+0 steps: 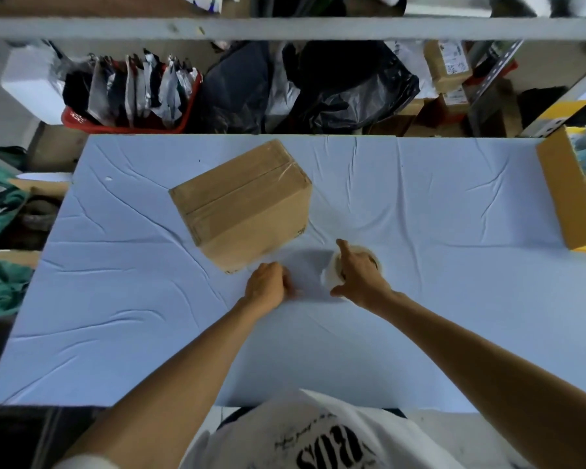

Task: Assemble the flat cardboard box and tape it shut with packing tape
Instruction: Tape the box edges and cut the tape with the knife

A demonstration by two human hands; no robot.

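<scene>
Right, my right hand point(359, 274) is clamped on the round roll of clear packing tape point(335, 270), index finger pointing out. My left hand point(268, 286) is curled closed just beside it, holding nothing I can make out. Beyond both sits the assembled brown cardboard box point(244, 204), seam taped, on the white-sheeted table point(115, 299).

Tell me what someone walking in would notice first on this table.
Probably the cardboard box, assembled and lying at an angle in the middle of the white-covered table, with clear tape along its top seam. Just in front of it, the right hand rests on a roll of tape, while the left hand is curled close beside it. Cluttered shelves fill the background.
</scene>
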